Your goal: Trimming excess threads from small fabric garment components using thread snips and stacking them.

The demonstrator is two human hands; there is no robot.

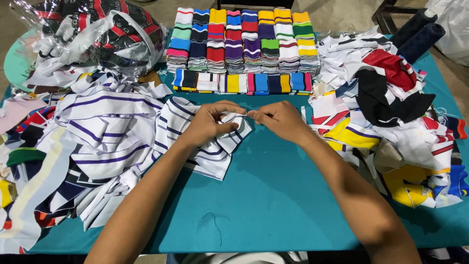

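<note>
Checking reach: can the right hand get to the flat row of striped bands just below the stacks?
Probably yes. The right hand pinches the white striped piece with the left hand; only bare teal table lies before the row.

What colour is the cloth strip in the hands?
White with dark purple stripes; the cloth strip shows best in the head view.

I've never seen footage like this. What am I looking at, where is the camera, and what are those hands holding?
There is no machine here: a camera worn on a person's head looks down at their two bare hands. The left hand and right hand together pinch a white knit strip with dark stripes over a teal table. Behind them stand neat stacks of striped knit bands. Loose fabric heaps lie at the left and right, and a clear plastic bag of fabric sits at far left.
</note>
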